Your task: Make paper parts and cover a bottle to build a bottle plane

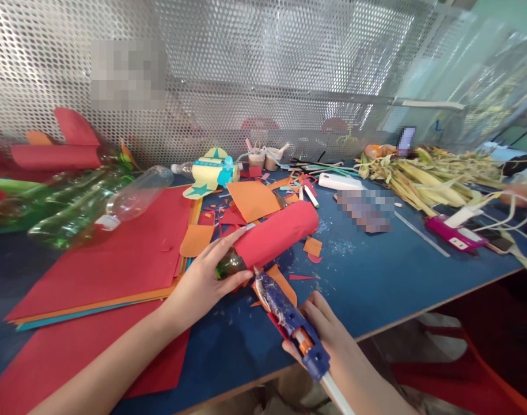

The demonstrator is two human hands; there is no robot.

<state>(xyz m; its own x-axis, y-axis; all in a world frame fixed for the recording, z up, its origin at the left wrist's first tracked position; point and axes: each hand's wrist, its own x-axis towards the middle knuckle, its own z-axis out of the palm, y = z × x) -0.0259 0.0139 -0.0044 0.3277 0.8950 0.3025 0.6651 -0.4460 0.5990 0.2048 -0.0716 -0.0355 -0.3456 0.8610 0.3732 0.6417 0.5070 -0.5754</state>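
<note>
My left hand [207, 276] grips a green plastic bottle [229, 264] by the end that sticks out of a red paper wrap [280, 230]. The bottle lies tilted over the table, its far end pointing right. In my right hand [321, 323] is a blue hot glue gun [284, 311], with a white glue stick [336, 395] coming out of its back. Its nozzle meets the lower edge of the red paper, close to my left thumb. Orange paper pieces [283, 282] lie under the bottle and the gun.
Red, orange and blue sheets [116, 259] are stacked at left, near green bottles [82, 202] and a clear bottle [137, 196]. Behind stands a yellow-wrapped bottle [209, 173]. Dried corn husks [436, 178] and a purple device [455, 233] with white cables lie right. A perforated metal screen [263, 75] borders the table.
</note>
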